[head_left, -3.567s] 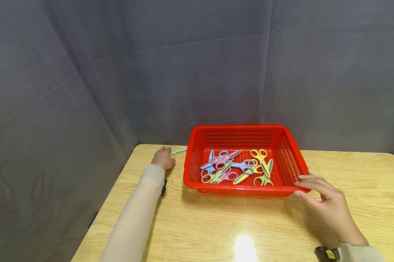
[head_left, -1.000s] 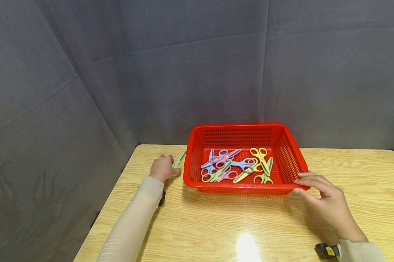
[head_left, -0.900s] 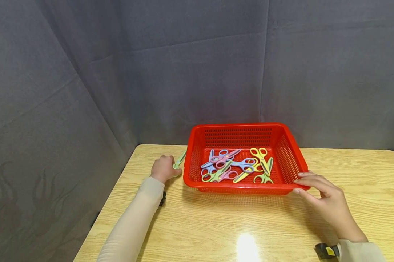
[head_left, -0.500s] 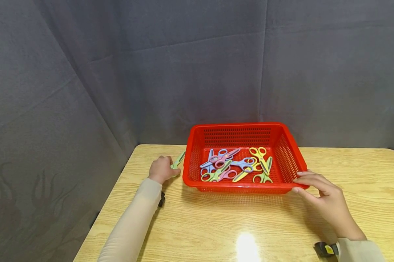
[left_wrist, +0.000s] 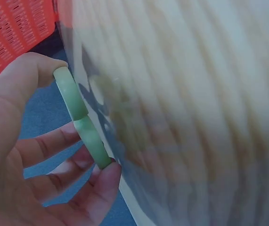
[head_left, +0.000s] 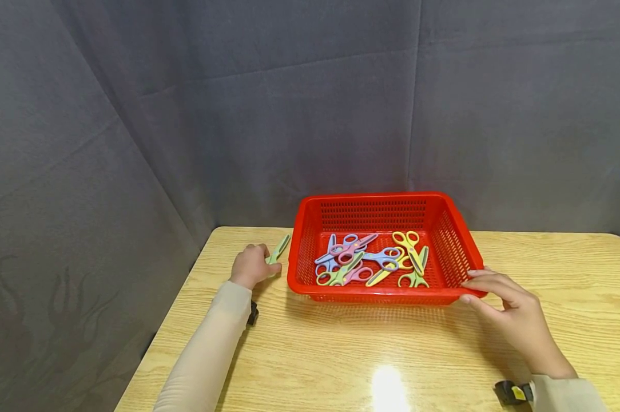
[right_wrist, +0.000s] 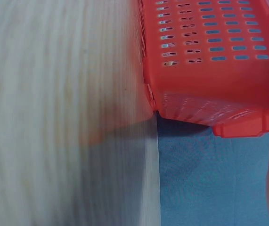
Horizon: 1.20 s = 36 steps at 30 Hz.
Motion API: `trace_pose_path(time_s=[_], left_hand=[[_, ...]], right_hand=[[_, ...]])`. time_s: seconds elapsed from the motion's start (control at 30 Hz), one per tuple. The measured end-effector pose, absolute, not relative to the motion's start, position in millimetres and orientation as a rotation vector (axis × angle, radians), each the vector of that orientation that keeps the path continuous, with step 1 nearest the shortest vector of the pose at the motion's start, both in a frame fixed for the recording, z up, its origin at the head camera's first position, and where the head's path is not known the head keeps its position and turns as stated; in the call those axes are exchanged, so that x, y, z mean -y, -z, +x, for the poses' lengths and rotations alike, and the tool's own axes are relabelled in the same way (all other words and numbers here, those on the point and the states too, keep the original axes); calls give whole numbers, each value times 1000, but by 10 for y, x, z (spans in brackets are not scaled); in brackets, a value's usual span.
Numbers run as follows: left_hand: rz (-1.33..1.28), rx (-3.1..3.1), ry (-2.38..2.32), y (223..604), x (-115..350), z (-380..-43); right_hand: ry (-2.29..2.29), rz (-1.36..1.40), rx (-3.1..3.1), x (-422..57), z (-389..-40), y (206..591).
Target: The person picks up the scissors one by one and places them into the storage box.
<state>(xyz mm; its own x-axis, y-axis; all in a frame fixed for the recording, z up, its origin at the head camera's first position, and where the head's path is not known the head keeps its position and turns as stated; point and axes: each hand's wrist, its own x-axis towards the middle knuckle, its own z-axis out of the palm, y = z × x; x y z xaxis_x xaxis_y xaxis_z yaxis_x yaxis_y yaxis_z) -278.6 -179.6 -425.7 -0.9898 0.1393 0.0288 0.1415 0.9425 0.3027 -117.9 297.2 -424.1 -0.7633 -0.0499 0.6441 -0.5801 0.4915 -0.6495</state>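
Note:
My left hand [head_left: 250, 266] pinches a pair of green scissors [head_left: 279, 250] on the table, left of a red plastic basket [head_left: 387, 291]. In the left wrist view the thumb and fingertips press the two green handle loops [left_wrist: 70, 92] from opposite sides. The blades point away, toward the back of the table. My right hand [head_left: 521, 323] holds the basket's front right corner, its thumb at the front and its fingers on the rim. Inside the basket lie several scissors: blue, pink [head_left: 353, 250], yellow [head_left: 410, 252] and green. The right wrist view shows the basket's perforated wall [right_wrist: 209, 80] from outside.
A light wooden table [head_left: 341, 355] carries everything, with a bright light reflection near its front. Grey cloth [head_left: 310, 114] hangs behind it and along its left side. Each wrist bears a dark strap.
The green scissors have turned from pointing rightward to pointing up and right, and have come slightly left, away from the basket, with the left hand. The right hand keeps its hold.

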Motion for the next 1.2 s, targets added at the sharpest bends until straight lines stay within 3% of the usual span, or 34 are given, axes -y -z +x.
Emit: trace_pose_path(time_s=[1.2], left_hand=[[-243,2906,575,3842,1792,-2746]], right_hand=[[-1228,515,2167,-3001,-1198,4298]])
